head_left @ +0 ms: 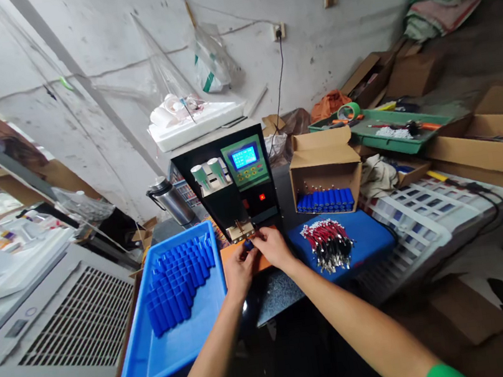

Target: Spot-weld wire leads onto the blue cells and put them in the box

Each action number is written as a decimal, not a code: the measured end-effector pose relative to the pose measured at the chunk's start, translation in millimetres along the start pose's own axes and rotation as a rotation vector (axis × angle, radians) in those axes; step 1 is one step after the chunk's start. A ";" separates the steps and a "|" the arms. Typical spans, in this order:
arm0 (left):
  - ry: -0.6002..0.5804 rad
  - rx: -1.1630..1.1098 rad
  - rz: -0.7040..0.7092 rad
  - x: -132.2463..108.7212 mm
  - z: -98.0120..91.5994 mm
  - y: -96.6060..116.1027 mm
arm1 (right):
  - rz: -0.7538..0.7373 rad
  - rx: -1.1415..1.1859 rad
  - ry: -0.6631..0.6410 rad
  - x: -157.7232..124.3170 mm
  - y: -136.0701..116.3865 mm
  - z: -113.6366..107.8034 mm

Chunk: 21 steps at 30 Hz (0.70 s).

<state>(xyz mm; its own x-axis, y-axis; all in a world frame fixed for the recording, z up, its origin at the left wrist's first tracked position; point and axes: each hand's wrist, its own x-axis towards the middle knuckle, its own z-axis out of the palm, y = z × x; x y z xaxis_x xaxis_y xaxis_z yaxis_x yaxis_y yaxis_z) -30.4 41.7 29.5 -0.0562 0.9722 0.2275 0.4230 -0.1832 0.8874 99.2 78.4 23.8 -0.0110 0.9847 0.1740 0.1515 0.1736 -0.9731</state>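
While both hands meet at the front of a black machine [262, 211], seen from the head camera, the left hand [239, 267] has its thumb and fingers closed on a blue cylinder [248, 245], mostly hidden by the fingers. That cylinder lies just below the machine's metal electrodes [240, 230], above an orange board [265, 261] near the front edge of the dark tabletop [273, 302]. The right hand [273, 247] bends its fingertips in beside it; whether they grip the cylinder or something small against it, I cannot tell.

To the left of the hands, a blue tray [170, 358] holds upright blue cylinders [176, 285] in close rows, reaching up to its far right corner. Behind the tray's far edge stands a steel flask [173, 201]. To the right, a blue mat [372, 235] carries a bundle of red and black wires [328, 243] near its left end. At the mat's back edge, an open cardboard box [323, 159] has more blue cylinders lying stacked along its bottom. The machine's screen [245, 156] is lit, and a white foam tray [197, 127] rests on its top.
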 end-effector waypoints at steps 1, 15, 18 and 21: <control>-0.002 0.002 0.000 0.2 0.0 -0.3 | -0.001 -0.002 -0.002 0.0 -0.2 0.0; 0.011 0.001 -0.002 0.1 1.3 2.3 | 0.030 0.013 -0.020 -4.1 -6.9 -3.0; 0.016 0.011 -0.007 0.0 1.4 2.4 | 0.026 0.015 -0.020 -3.8 -6.4 -3.5; 0.025 0.030 -0.008 -0.1 1.6 2.4 | 0.007 0.011 -0.048 -3.4 -5.1 -3.8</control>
<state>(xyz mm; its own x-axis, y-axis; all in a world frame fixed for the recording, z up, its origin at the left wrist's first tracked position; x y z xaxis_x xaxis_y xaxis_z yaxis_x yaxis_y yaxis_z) -27.9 41.4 31.0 -0.0821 0.9695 0.2307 0.4493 -0.1706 0.8769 102.2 74.1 28.7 -0.0577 0.9855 0.1597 0.1407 0.1664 -0.9760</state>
